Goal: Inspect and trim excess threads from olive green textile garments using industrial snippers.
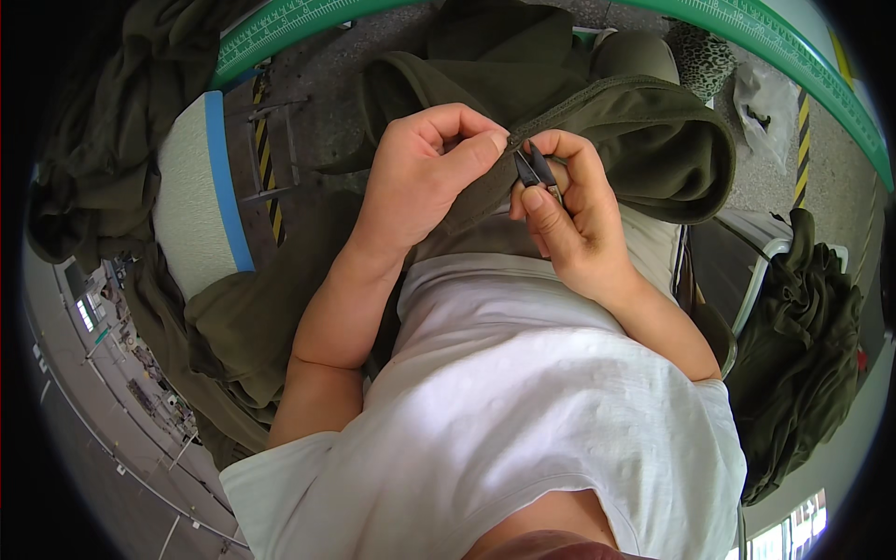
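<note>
I see dark olive green on the garment [644, 131] and on the cloth heaps at far left [163, 65] and right [793, 345]. The thread snips [528, 172] have blackish blades. Near me, the T-shirt [560, 401] is plain white. I make out white scale marks on a green measuring strip [289, 30], blue edging on an off-white panel [191, 187], yellow-and-black striped floor tape [262, 140] and black-spotted, pale animal-print fabric [700, 58] at far right.

Grey speckled floor [749, 191], black-and-yellow floor tape [802, 149], green ruler-marked strip [308, 21], bright window [801, 530]
</note>
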`<state>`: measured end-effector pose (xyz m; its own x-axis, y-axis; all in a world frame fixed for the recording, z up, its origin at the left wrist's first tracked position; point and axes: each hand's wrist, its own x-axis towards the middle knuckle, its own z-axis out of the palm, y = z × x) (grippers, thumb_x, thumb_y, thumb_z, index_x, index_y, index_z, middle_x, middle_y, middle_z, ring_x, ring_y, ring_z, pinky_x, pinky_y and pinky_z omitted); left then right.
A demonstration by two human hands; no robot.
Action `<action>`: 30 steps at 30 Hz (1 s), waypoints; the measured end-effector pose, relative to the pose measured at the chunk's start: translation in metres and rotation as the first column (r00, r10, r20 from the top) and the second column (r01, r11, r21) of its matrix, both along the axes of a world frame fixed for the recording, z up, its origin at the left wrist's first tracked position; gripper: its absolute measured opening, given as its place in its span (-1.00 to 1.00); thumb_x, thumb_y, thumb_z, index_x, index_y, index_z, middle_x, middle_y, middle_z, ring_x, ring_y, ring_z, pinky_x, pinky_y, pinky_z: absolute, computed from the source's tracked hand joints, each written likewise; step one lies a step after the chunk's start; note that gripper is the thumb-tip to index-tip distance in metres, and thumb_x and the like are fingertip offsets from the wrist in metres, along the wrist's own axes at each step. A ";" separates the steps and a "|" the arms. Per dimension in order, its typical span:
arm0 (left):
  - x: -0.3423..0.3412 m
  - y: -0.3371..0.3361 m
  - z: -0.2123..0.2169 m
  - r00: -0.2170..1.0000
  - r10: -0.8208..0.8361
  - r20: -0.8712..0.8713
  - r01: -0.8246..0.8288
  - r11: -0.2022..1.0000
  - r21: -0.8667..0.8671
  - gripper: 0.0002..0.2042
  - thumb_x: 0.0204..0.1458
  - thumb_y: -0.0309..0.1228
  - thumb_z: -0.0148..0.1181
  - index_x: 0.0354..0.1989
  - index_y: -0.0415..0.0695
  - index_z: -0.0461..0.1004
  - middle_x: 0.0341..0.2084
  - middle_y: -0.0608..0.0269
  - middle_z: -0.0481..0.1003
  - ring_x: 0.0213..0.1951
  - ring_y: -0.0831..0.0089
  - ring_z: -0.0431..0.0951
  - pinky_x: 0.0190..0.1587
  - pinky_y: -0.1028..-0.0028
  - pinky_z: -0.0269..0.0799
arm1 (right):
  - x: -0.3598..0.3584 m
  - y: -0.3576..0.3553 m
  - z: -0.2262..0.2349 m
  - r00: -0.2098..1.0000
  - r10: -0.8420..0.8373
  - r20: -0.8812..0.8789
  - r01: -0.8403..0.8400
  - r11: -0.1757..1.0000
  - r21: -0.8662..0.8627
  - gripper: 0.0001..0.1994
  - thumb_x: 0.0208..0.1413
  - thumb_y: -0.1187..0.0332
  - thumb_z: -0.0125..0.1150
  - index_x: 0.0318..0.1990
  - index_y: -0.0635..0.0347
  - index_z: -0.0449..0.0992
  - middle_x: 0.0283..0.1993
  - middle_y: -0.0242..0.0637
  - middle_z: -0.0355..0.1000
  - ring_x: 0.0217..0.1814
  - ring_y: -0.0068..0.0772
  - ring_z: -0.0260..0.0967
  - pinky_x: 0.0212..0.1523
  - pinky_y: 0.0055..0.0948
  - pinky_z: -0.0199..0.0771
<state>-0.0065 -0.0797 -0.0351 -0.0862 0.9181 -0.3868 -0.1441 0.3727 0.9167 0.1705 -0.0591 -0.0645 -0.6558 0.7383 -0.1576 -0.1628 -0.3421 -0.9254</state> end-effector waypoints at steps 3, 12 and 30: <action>0.000 0.000 0.000 1.000 0.002 -0.002 -0.002 1.000 0.009 -0.92 0.07 -0.53 0.12 -0.35 -0.28 0.50 -0.46 0.35 0.51 -0.41 0.72 0.44 -0.32 0.68 0.35 | 0.000 0.000 0.000 1.000 0.005 -0.003 -0.005 1.000 0.002 -0.70 0.26 0.43 -0.05 0.08 0.23 0.09 -0.38 -0.36 0.34 -0.64 -0.79 0.06 -0.64 -0.79 0.05; 0.004 0.000 0.000 1.000 0.021 0.021 -0.021 1.000 0.016 -0.91 0.07 -0.52 0.12 -0.34 -0.28 0.51 -0.46 0.36 0.51 -0.41 0.72 0.43 -0.32 0.68 0.34 | -0.001 -0.002 -0.001 0.999 -0.018 -0.048 0.016 0.999 -0.036 -0.69 0.27 0.42 -0.07 0.09 0.22 0.07 -0.37 -0.33 0.34 -0.64 -0.77 0.07 -0.64 -0.79 0.06; 0.010 -0.001 0.001 0.994 0.065 0.083 -0.067 0.998 0.015 -0.91 0.08 -0.51 0.13 -0.34 -0.29 0.50 -0.51 0.37 0.49 -0.43 0.75 0.40 -0.39 0.71 0.31 | -0.003 -0.007 -0.001 0.983 -0.092 -0.158 0.072 0.989 -0.133 -0.68 0.28 0.43 -0.09 0.12 0.22 0.05 -0.37 -0.26 0.35 -0.69 -0.72 0.04 -0.68 -0.75 0.02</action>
